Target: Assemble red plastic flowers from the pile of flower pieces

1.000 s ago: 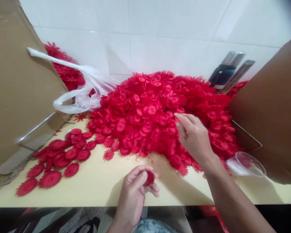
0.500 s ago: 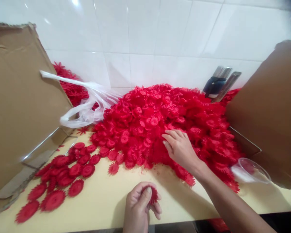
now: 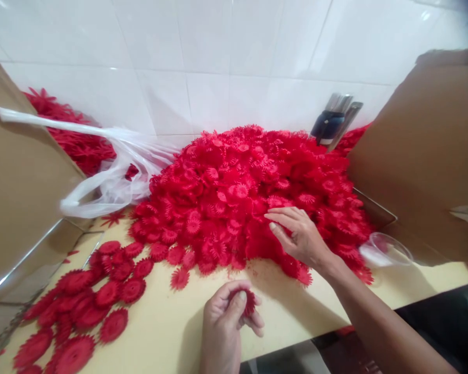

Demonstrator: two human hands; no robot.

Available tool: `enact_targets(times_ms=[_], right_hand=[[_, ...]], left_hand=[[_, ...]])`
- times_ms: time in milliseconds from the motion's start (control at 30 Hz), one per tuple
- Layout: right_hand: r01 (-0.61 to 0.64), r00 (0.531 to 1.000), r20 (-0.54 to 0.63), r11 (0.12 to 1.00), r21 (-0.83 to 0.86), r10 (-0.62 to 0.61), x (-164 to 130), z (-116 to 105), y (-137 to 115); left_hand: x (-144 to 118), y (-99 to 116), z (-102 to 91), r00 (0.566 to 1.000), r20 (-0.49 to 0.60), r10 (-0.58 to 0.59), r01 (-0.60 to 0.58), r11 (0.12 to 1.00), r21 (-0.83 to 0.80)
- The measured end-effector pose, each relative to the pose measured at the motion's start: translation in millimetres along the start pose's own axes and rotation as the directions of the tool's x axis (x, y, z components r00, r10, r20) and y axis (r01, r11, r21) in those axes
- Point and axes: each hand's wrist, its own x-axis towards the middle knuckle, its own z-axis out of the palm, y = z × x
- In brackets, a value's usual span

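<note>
My left hand [image 3: 225,319] is closed near the table's front edge, its thumb pressed on a dark red, fringed flower disc [image 3: 250,302]. How many layers the disc has, I cannot tell. My right hand [image 3: 298,236] hovers at the front of a big pile of loose red fringed flower pieces [image 3: 214,192]. Its fingers are stretched out with the thumb apart, and nothing shows between them. Whether the fingertips touch the pile is unclear. To the left, several thicker red flower discs [image 3: 108,294] lie in a loose group on the pale yellow table [image 3: 159,332].
Cardboard boxes stand at the left [image 3: 19,171] and right [image 3: 421,166]. A white plastic bag [image 3: 119,182] lies by the left box. A dark bottle [image 3: 327,124] stands behind the pile near the tiled wall [image 3: 226,52]. A clear plastic container [image 3: 386,250] sits at the right.
The view has swung to the right. My right hand's thumb and fingers have spread a little at the pile. My left hand still holds the flower disc.
</note>
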Motion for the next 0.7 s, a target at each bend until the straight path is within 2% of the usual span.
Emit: enact_targets(times_ms=[133, 267, 333, 467, 567, 700], right_hand=[[-0.064, 0.992, -0.091, 0.976, 0.206, 0.085, -8.1, -10.4, -0.2], [-0.132, 0.980, -0.108, 0.948, 0.291, 0.170, -18.9, -16.5, -9.2], [-0.116, 0.989, -0.049, 0.939, 0.323, 0.139, -26.1, -18.1, -17.9], [-0.112, 0.987, 0.151, 0.884, 0.454, 0.048, -44.0, -17.9, -38.0], [-0.241, 0.950, 0.300, 0.804, 0.543, 0.083, -54.6, -14.4, -48.7], [-0.431, 0.860, 0.500, 0.662, 0.614, 0.096, -60.4, -10.5, -53.9]], left_hand=[[-0.3, 0.7, 7.2, 1.000, -0.007, 0.001, -0.001, 1.000, -0.007], [0.2, -5.9, 13.1, 0.999, -0.039, 0.032, -0.032, 0.999, 0.013], [0.5, -9.6, 15.2, 0.997, -0.064, 0.031, -0.030, 0.999, 0.029], [-0.1, -15.4, 20.1, 0.996, -0.090, 0.019, -0.012, 0.996, 0.083], [-0.6, -19.4, 23.7, 0.994, -0.090, 0.069, -0.053, 0.983, 0.174], [0.0, -26.3, 26.3, 0.989, -0.103, 0.106, -0.075, 0.960, 0.269]])
